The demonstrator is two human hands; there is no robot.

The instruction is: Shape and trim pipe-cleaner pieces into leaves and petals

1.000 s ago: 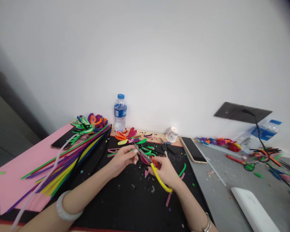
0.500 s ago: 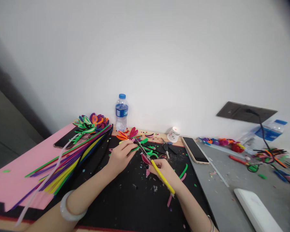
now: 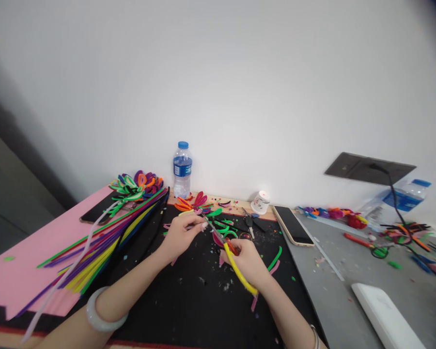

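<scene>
- Lower centre: black mat (image 3: 199, 310) extends below both hands to its red edge.
- Centre: right hand (image 3: 245, 261) grips yellow-and-red-handled metal scissors (image 3: 238, 274), wrist lower right.
- Left hand (image 3: 184, 231): fingertips together beside blades; contents indiscernible.

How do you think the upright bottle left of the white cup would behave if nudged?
Standing tall and narrow, the bottle would probably tip if pushed near its blue cap. Once down, its rounded body might roll.

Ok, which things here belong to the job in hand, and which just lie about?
Seem part of the job:
- scissors in the right hand
- bundle of coloured stems
- green loops

Apparently just lying about:
- water bottle
- white cup
- phone beside the cup
- keys
</scene>
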